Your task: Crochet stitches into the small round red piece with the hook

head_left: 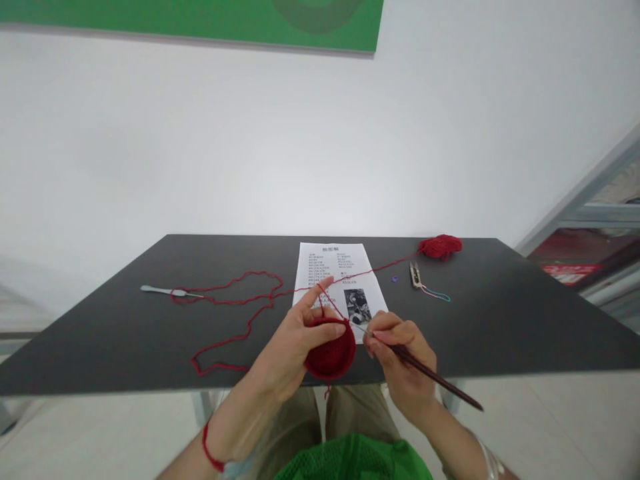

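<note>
My left hand (300, 333) grips a round red crochet piece (330, 357) near the table's front edge, thumb on top, with its index finger raised and red yarn (383, 268) running over it. In my right hand (403, 357) is a crochet hook (435, 379) with a long dark brown handle, held like a pen. Its thin metal tip meets the right upper edge of the red piece. A short yarn tail hangs below the piece. Behind both hands lies a printed sheet (325, 260) with text and a small dark picture, partly covered by the left hand.
On the dark table (125, 347), a red yarn ball (440, 247) sits at the back right, near thread snips (415, 275) with a cord and a small purple ring (395, 279). A grey-handled hook (170, 291) lies left, among loose red yarn (250, 323). A white wall rises behind.
</note>
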A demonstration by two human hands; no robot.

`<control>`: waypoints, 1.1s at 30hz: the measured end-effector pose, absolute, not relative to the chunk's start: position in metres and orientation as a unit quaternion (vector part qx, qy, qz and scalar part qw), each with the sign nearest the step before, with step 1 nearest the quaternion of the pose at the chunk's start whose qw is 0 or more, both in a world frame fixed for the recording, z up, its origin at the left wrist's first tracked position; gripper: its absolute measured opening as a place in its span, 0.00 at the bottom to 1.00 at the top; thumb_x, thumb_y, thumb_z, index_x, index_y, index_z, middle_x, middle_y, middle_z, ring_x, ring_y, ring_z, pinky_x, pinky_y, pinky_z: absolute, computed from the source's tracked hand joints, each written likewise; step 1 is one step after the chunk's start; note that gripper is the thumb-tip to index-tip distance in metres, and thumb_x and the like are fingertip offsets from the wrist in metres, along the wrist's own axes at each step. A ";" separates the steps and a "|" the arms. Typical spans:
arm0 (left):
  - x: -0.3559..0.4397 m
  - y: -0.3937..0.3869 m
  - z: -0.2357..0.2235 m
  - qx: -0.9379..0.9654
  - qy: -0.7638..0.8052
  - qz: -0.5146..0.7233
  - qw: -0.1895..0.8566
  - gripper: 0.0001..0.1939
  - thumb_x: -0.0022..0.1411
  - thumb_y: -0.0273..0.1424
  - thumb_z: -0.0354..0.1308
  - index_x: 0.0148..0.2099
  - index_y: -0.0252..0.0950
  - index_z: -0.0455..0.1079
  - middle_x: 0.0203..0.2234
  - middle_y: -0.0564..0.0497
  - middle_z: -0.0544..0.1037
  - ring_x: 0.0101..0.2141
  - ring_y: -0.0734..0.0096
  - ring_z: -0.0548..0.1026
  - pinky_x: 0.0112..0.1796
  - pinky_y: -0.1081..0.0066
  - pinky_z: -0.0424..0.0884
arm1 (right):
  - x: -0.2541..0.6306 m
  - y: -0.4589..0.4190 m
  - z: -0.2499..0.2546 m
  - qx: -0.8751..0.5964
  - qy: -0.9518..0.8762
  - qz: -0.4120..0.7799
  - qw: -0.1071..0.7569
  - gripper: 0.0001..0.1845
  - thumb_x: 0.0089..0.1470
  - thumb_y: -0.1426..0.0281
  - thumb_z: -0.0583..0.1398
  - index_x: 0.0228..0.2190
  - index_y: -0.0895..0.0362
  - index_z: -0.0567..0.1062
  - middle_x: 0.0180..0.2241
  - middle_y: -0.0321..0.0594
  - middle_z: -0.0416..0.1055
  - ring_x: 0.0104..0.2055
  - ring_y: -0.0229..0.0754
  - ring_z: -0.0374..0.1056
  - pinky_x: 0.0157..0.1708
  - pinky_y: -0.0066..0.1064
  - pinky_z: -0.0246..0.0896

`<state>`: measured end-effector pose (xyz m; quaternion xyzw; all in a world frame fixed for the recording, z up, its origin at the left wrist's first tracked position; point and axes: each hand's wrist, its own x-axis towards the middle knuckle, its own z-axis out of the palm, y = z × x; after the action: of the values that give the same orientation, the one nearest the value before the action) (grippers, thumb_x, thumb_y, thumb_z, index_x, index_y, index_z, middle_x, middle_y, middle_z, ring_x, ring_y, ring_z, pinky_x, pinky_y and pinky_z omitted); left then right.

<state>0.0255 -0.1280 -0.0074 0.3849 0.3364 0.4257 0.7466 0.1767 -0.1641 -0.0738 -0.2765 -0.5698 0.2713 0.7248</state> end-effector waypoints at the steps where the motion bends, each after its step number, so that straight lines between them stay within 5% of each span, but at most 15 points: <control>1: 0.025 -0.128 -0.007 0.391 0.335 0.420 0.747 0.44 0.45 0.19 0.67 0.64 0.35 0.57 0.23 0.58 0.75 0.22 0.82 0.69 0.24 0.80 0.61 | 0.179 -0.165 -0.072 -0.276 -0.581 0.265 0.719 0.11 0.55 0.81 0.59 0.32 0.52 0.71 0.29 0.34 0.68 0.30 0.37 0.64 0.27 0.28 0.58; 25: 0.005 -0.118 0.003 0.450 0.300 0.252 0.802 0.38 0.42 0.20 0.66 0.57 0.35 0.66 0.23 0.56 0.75 0.22 0.79 0.68 0.24 0.77 0.58 | 0.217 -0.155 -0.027 -0.211 -0.619 0.510 0.559 0.07 0.49 0.77 0.66 0.26 0.55 0.74 0.26 0.35 0.69 0.24 0.34 0.61 0.22 0.27 0.54; 29: 0.014 -0.122 0.005 0.505 0.328 0.336 0.724 0.37 0.44 0.21 0.66 0.59 0.34 0.65 0.23 0.56 0.75 0.25 0.76 0.70 0.29 0.74 0.62 | 0.204 -0.149 -0.027 -0.183 -0.459 0.657 0.570 0.09 0.45 0.73 0.68 0.24 0.56 0.72 0.22 0.32 0.68 0.18 0.31 0.58 0.15 0.23 0.50; 33: 0.030 -0.132 -0.001 0.526 0.395 0.466 0.592 0.38 0.48 0.23 0.64 0.62 0.34 0.60 0.24 0.56 0.75 0.29 0.71 0.73 0.36 0.70 0.65 | 0.180 -0.155 -0.034 -0.223 -0.345 0.656 0.633 0.09 0.46 0.73 0.67 0.23 0.56 0.70 0.20 0.31 0.65 0.20 0.32 0.58 0.16 0.22 0.55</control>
<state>0.0300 -0.1317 -0.0006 0.5263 0.3953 0.4655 0.5916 0.1795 -0.1551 -0.0340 -0.2229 -0.3450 0.6565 0.6327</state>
